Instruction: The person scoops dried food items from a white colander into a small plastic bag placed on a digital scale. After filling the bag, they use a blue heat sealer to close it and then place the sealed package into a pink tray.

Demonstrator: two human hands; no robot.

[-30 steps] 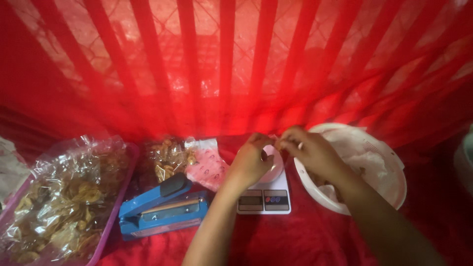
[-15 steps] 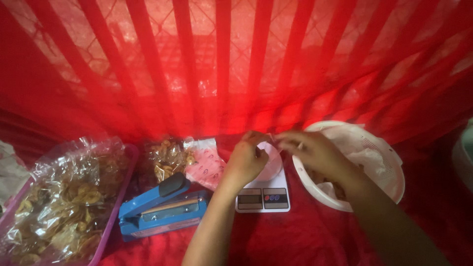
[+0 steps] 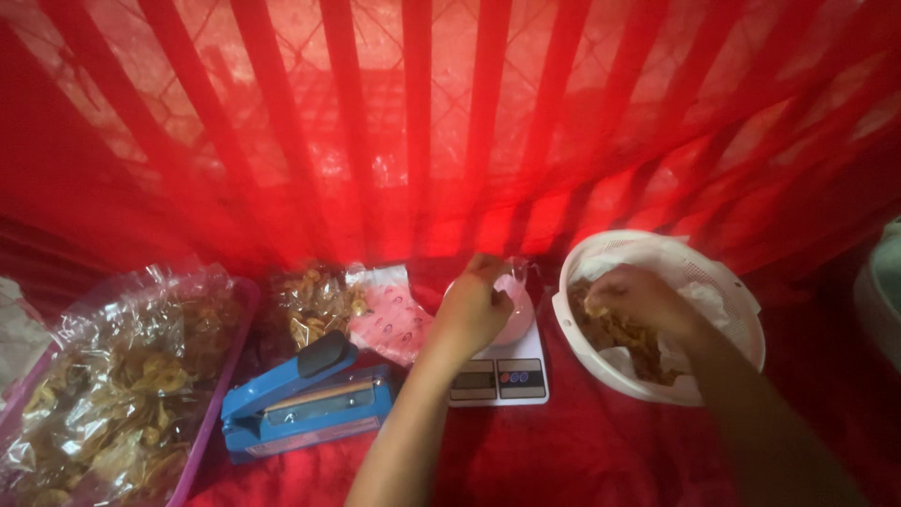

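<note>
My left hand (image 3: 474, 305) holds the rim of a small clear bag (image 3: 514, 286) that stands on a white kitchen scale (image 3: 502, 376). My right hand (image 3: 633, 296) is down inside a white basket (image 3: 723, 282) lined with paper, its fingers closed among brown chips (image 3: 615, 333). Whether it grips chips is hard to see.
A blue heat sealer (image 3: 305, 399) lies left of the scale. Behind it are filled chip packets (image 3: 314, 300) and a pink printed packet (image 3: 394, 319). A purple tray (image 3: 211, 422) at far left holds a large clear bag of chips (image 3: 117, 376). A red curtain hangs behind.
My right hand left the bag on the scale and moved right into the white basket. My left hand stayed at the bag.
</note>
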